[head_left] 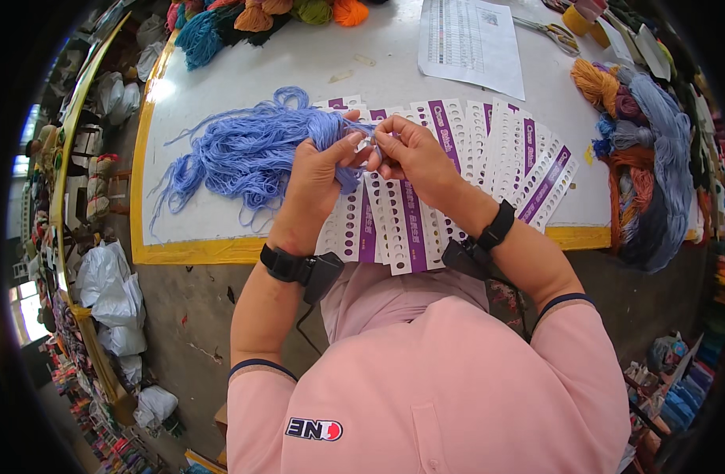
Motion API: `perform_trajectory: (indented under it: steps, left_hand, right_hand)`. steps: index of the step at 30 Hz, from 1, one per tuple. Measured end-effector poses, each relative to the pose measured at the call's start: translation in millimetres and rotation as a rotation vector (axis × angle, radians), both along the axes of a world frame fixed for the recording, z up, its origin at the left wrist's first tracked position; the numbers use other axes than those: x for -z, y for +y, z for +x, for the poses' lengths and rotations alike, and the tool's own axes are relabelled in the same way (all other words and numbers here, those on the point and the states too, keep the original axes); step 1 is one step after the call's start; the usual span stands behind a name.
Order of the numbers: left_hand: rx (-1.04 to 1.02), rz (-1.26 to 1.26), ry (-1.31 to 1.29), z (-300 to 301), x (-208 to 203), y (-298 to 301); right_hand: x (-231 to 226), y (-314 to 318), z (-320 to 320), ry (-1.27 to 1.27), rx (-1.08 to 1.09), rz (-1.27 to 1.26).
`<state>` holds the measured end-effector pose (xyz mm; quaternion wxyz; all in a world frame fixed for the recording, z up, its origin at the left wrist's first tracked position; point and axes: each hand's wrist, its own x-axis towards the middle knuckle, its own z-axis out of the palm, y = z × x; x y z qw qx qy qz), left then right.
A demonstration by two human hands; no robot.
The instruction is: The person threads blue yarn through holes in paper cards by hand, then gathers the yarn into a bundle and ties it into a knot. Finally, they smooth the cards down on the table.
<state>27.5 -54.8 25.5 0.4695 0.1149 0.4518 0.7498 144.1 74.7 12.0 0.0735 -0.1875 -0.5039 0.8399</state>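
Both my hands are close together over the near middle of the table. My left hand [321,167] is closed on blue embroidery thread [248,150], whose loose tangled heap spreads to the left on the tabletop. Thumb and forefinger of my right hand [419,155] pinch strands of the same thread just right of my left fingers. The strands between the fingertips are partly hidden. Beneath and beside my hands fan out several white-and-purple thread cards [445,126] with rows of punched holes; some overhang the table's near edge.
The white table [244,87] has a yellow edge. Coloured yarn skeins [256,16] lie at the far left, with more hanging skeins [655,150] at the right. A printed sheet [471,47] and scissors [554,33] lie at the back. Plastic bags [110,284] line the left.
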Motion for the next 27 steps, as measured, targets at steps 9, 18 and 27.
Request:
perform_trajectory:
  steps: [9,18,27]
  left_hand:
    - [-0.003,0.003,0.022,4.4,-2.0,-3.4]
    - [0.033,-0.024,0.099,5.7,-7.6,-3.7]
    - [0.042,0.011,0.099,4.4,-5.7,-5.4]
  right_hand:
    - [-5.7,-3.1,2.5,-0.041,0.045,0.028]
    - [-4.9,-3.4,1.9,-0.032,0.051,0.024]
    - [-5.7,-4.4,2.6,0.012,0.124,0.071]
